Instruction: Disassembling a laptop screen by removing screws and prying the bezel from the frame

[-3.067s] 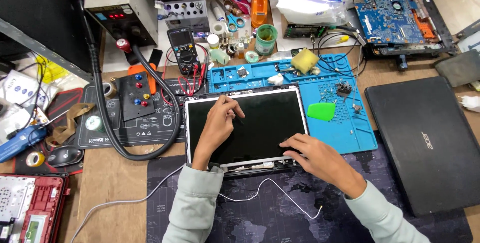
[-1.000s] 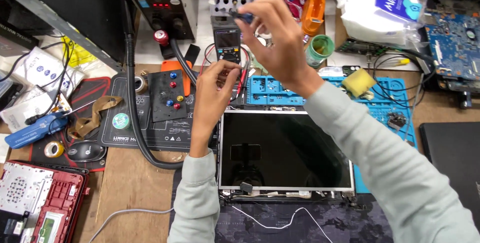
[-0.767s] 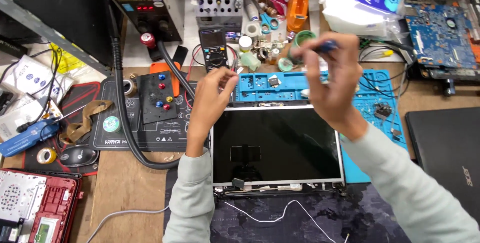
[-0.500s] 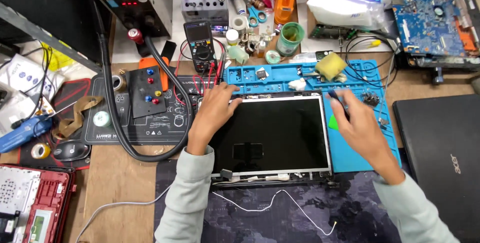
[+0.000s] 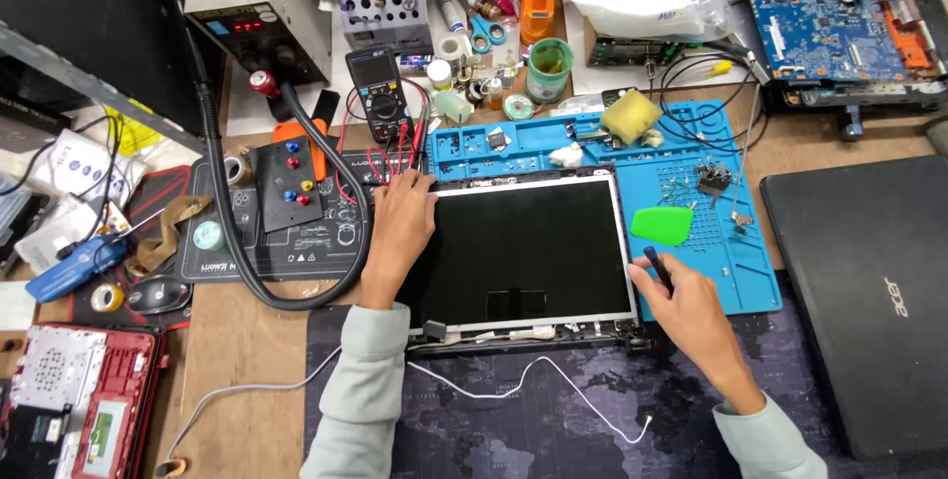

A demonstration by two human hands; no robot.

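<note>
My left hand [image 5: 400, 227] rests flat, fingers spread, on the laptop screen panel's [image 5: 528, 247] far-left corner, while my right hand [image 5: 681, 296] pinches a small dark tool [image 5: 658, 269] beside its right edge

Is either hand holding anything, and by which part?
The right hand grips a slim black tool by its lower end. The left hand holds nothing, resting on the black laptop screen panel's left edge.

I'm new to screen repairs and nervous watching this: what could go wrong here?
1. The left hand presses on the bare screen panel's top-left corner; too much pressure might crack it.
2. The right hand holds a dark tool by the panel's right edge; a slip could scratch it.
3. The white cable trails loose below and could snag.
</note>
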